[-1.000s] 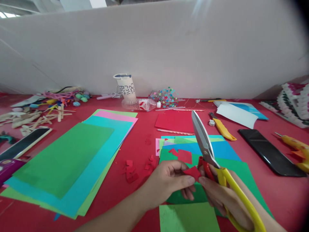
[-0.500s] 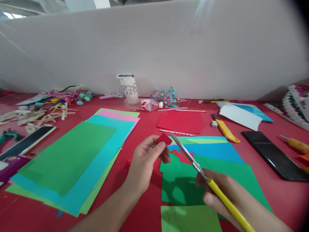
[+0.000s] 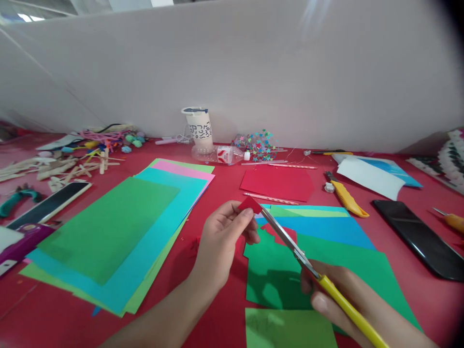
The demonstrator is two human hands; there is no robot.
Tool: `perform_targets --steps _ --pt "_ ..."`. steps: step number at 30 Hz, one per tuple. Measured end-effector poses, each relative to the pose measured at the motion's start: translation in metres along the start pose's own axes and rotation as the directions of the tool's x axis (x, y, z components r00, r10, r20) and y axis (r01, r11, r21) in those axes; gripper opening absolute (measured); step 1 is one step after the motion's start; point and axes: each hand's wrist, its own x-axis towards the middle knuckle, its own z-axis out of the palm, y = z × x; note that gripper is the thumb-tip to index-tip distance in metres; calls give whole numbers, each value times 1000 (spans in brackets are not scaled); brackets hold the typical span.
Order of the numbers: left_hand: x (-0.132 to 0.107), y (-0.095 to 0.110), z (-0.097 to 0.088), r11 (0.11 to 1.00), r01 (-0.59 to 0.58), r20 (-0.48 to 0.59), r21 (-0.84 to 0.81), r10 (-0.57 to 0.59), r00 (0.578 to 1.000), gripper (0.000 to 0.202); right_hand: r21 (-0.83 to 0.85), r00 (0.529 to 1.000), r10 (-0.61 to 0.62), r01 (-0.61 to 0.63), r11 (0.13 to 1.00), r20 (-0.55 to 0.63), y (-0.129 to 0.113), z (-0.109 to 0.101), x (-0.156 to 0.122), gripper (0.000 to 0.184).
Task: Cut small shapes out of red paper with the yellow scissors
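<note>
Between the thumb and fingers of my left hand (image 3: 226,234) is a small red paper piece (image 3: 250,205), pinched and raised over the table. My right hand (image 3: 342,285) grips yellow-handled scissors (image 3: 300,256), the blades pointing up and left. Their tips meet the right edge of the red piece; whether they cut into it I cannot tell. Below the blades, red paper scraps (image 3: 281,233) lie on a dark green sheet (image 3: 348,263). Blue paper (image 3: 326,229) shows behind that sheet, and a light green sheet (image 3: 290,328) lies in front.
Stacked coloured sheets (image 3: 108,227) lie at left, beside a phone (image 3: 54,205) and wooden sticks (image 3: 54,166). Farther back are a cup (image 3: 199,130), a plastic bottle (image 3: 224,154) and red paper (image 3: 277,183). A yellow utility knife (image 3: 348,195) and a black phone (image 3: 416,237) are at right.
The scissors' tips have come to the edge of the red piece, which sits at a slightly different angle. The whole view has shifted a little, so the table things appear farther right.
</note>
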Motion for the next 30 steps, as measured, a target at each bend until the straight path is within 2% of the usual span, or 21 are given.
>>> perform_targets --steps 5,11,16,22,30 --pt "1 0 1 1000 8 -34 -3 -8 999 14 45 999 42 -42 998 -9 1 4 -1 54" --pt "-1 -2 3 997 41 35 71 -44 998 16 75 992 73 -81 994 101 6 9 2 60" --pt "-4 -2 7 996 55 61 68 -59 996 10 78 985 59 -72 994 159 8 8 3 51" --pt "-7 -1 11 995 79 54 53 -82 995 11 130 988 120 -132 983 97 4 12 1 63" --pt "-7 -1 12 995 93 43 44 -94 995 12 112 990 131 -136 984 56 6 15 1 62"
